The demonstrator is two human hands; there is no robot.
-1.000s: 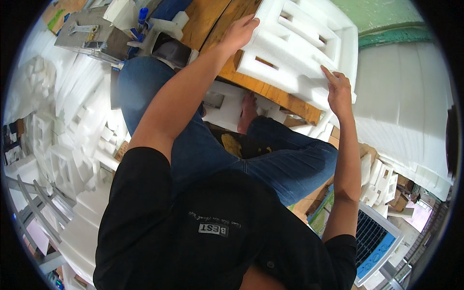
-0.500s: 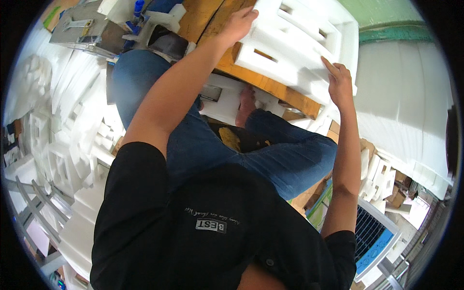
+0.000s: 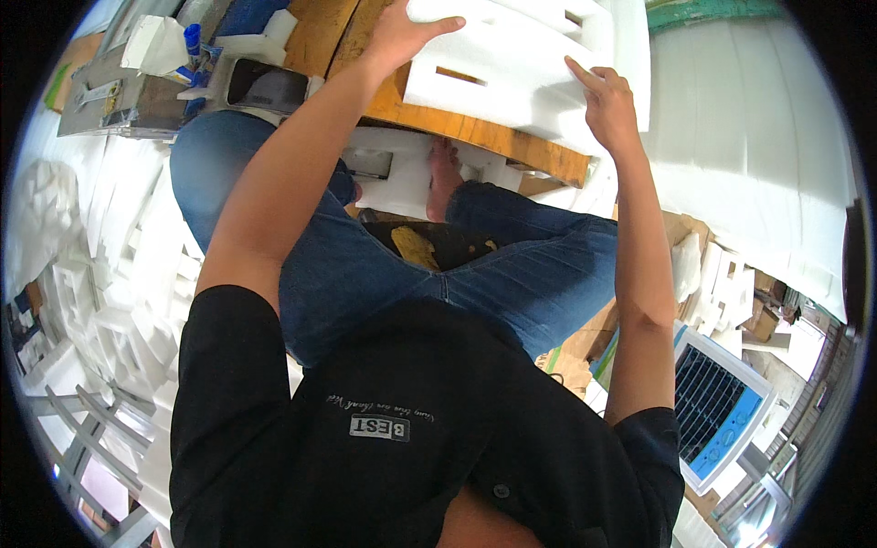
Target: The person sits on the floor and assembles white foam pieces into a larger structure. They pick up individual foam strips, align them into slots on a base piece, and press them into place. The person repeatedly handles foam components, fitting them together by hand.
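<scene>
A wide sheet of white foam [image 3: 758, 155] fills the right side of the view, and loose white foam offcuts [image 3: 119, 301] lie heaped along the left. Between them stands the wooden table [image 3: 475, 137], its near edge running at a slant above the person's knees.

On that table lies the white foam block [image 3: 521, 68], a moulded piece with rectangular slots cut through it, reaching from the middle of the table toward its far right corner. It rests flat on the wood, so as far as can be judged it is already set down and is being steadied or lined up, not lifted — nothing shows it trimmed, fitted or stacked yet.

The left hand [image 3: 402, 36] lies on the block's left end, thumb stretched across the top face and palm against the side; its grip is a loose hold on the foam, not a clench. The right hand [image 3: 607, 100] touches the block's near right edge with the forefinger extended and the other fingers bent — pressing more than grasping, with nothing closed inside it.

Smaller still, a dark phone [image 3: 265, 87] sits at the table's left edge, with a blue-capped bottle [image 3: 192, 41] just beyond it.
</scene>
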